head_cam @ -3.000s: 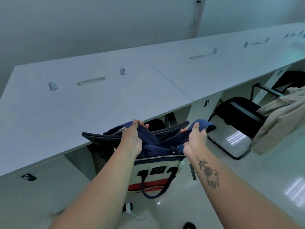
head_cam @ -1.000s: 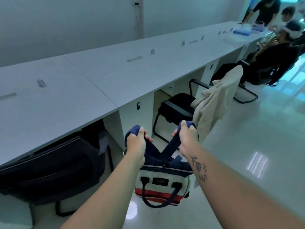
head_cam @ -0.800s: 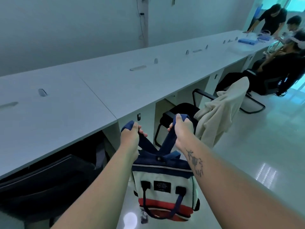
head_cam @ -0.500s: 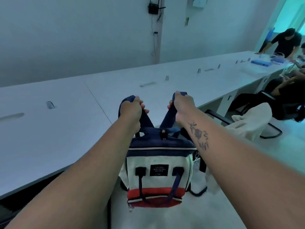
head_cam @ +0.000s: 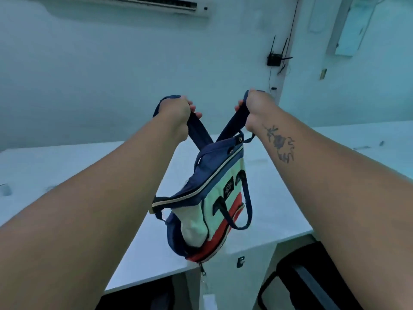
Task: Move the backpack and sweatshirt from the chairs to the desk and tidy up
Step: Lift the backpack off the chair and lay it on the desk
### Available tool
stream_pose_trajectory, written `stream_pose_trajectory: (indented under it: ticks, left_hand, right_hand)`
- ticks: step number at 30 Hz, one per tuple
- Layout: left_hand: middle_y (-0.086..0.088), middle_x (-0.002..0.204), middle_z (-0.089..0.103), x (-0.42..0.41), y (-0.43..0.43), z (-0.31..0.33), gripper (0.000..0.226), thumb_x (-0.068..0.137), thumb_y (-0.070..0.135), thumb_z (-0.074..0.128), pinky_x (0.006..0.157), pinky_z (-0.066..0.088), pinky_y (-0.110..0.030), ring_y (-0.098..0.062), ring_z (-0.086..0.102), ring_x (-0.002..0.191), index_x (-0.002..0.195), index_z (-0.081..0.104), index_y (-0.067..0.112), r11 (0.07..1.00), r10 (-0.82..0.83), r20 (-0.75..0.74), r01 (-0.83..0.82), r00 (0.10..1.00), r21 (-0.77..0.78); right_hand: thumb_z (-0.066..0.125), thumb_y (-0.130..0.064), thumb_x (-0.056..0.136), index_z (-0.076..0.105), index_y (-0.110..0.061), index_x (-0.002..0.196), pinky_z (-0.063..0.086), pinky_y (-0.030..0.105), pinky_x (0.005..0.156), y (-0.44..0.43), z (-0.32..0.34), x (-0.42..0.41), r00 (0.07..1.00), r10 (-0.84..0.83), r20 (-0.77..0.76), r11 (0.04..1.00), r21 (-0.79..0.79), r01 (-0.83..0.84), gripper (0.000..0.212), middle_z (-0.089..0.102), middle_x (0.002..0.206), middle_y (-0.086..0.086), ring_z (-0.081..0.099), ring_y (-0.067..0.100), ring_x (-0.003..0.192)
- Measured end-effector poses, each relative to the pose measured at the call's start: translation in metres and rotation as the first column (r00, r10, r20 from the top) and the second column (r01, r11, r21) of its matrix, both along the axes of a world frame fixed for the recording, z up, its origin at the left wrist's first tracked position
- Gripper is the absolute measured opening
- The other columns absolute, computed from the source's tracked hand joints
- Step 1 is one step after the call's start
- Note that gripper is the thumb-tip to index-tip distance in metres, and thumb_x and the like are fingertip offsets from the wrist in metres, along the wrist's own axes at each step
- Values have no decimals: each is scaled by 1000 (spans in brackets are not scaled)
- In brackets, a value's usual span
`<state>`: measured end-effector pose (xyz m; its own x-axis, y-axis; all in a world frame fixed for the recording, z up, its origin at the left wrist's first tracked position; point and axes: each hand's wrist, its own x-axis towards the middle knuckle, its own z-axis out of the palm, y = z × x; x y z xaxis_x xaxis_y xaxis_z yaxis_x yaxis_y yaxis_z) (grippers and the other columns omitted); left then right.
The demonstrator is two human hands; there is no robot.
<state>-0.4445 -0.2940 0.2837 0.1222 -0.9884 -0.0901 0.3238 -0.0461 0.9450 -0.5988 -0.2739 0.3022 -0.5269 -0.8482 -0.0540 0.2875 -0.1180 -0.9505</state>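
A backpack (head_cam: pixel 214 204) in navy, white and red hangs in the air over the front edge of the white desk (head_cam: pixel 268 198), tilted with its bottom swung toward me. My left hand (head_cam: pixel 175 110) is shut on one navy shoulder strap. My right hand (head_cam: pixel 257 108) grips the other strap. Both arms are stretched out high in front of me. The sweatshirt is out of view.
A black chair (head_cam: pixel 312 278) stands under the desk at the lower right, and another dark chair (head_cam: pixel 143 296) shows at the bottom left. The white wall behind carries an air conditioner (head_cam: pixel 143 3) and a small black router (head_cam: pixel 274 59).
Both hands have lifted the backpack from beside the chairs up to above the desk edge. The bag has swung and tilted. My view has risen toward the wall, and the sweatshirt has left the frame.
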Motion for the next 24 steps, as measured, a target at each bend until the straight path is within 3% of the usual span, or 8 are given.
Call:
stream_pose_trajectory:
  ticks: [7,13,17,20,24]
  left_hand:
    - [0,67,56,-6,-75,-2,25,101,21,45,53,49,-24,-16,62,46,79,54,12,990,142,109,-140,984,-29]
    - [0,62,58,3,-122,-28,21,99,16,42,56,51,-23,-17,64,48,83,55,11,954,291,163,-298,943,21]
    - [-3,69,62,27,-144,-38,22,101,17,45,65,55,-29,-20,66,54,83,56,9,920,381,152,-391,912,39]
    - [-6,76,65,39,-152,-43,25,103,19,46,72,57,-33,-21,67,61,84,56,7,918,378,140,-390,915,68]
    - [-9,83,68,42,-159,-45,21,104,19,45,68,58,-33,-22,69,68,98,56,3,927,345,134,-359,929,104]
  right_hand:
    - [42,-10,98,52,-8,80,47,27,52,-102,-10,-6,986,164,-20,986,9,-164,21,51,65,8,47,19,48]
    - [43,-14,98,55,-10,92,46,25,51,-177,-41,4,920,390,-48,916,123,-382,14,53,65,6,50,19,50]
    - [43,-13,97,55,-11,87,47,25,53,-214,-52,22,873,487,-20,867,133,-480,16,53,66,5,52,19,47]
    - [43,-14,97,55,-11,88,46,26,54,-229,-58,32,848,530,5,838,152,-525,14,53,66,5,53,19,47]
    - [44,-13,96,54,-13,89,44,26,55,-246,-65,31,837,547,12,821,188,-539,12,55,68,3,56,18,53]
